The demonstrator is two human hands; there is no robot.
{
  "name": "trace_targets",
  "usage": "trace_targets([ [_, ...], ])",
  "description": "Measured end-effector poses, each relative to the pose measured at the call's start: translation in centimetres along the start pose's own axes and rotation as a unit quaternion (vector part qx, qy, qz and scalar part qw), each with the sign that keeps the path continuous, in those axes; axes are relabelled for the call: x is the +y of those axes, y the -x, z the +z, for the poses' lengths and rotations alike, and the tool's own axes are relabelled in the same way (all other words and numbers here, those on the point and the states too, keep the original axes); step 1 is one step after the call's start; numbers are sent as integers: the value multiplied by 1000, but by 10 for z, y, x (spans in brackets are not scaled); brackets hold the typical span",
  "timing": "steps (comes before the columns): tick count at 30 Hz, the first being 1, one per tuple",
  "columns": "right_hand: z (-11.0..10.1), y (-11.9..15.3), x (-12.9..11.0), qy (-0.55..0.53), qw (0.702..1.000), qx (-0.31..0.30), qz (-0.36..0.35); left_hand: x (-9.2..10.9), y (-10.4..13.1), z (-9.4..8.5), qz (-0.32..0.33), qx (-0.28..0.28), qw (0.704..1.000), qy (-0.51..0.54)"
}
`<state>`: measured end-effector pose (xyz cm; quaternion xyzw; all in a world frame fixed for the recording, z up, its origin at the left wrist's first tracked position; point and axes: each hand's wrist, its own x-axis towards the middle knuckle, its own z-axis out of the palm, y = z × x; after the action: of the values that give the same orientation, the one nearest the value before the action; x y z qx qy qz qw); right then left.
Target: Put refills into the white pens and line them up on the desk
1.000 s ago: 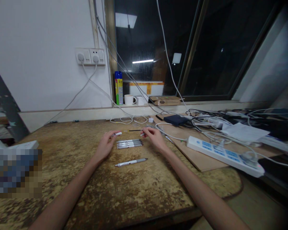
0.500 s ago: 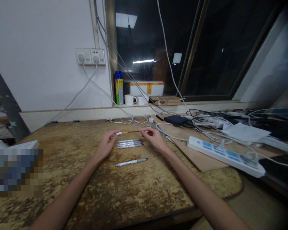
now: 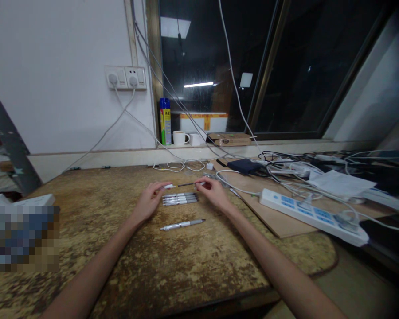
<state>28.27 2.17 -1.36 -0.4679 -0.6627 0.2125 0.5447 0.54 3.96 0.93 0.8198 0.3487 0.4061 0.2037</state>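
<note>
In my left hand [image 3: 150, 197] a white pen barrel [image 3: 168, 186] is pinched between thumb and fingers. A thin dark pen refill [image 3: 185, 184] spans the gap from the barrel's end to my right hand [image 3: 213, 191]. The right fingers are closed on a small grey-white pen part [image 3: 200, 183] at the refill's other end, mostly covered by the fingertips. Just below the hands, several white-and-grey pens [image 3: 180, 199] lie side by side in a row. Nearer to me a single pen [image 3: 182, 224] lies slightly slanted.
The worn wooden table [image 3: 173, 270] carries a brown board [image 3: 269, 217] with a white power strip [image 3: 312, 217] and tangled cables. A black box [image 3: 244, 166] is behind. On the sill stand a spray can [image 3: 165, 122], a white mug [image 3: 179, 138] and a cardboard box [image 3: 229, 139].
My left hand has shifted slightly right with the white barrel, and less of the refill shows between the hands. My right hand and the pens on the table look unmoved.
</note>
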Motion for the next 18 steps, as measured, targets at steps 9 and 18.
trace_targets([
  [9, -2, -1, -1, -4, 1000, 11, 7, 0, 0, -1, -1, 4, 1000, -5],
  [18, 6, 7, -21, -2, 999, -32, -19, 16, 2, 1, -16, -47, 998, 32],
])
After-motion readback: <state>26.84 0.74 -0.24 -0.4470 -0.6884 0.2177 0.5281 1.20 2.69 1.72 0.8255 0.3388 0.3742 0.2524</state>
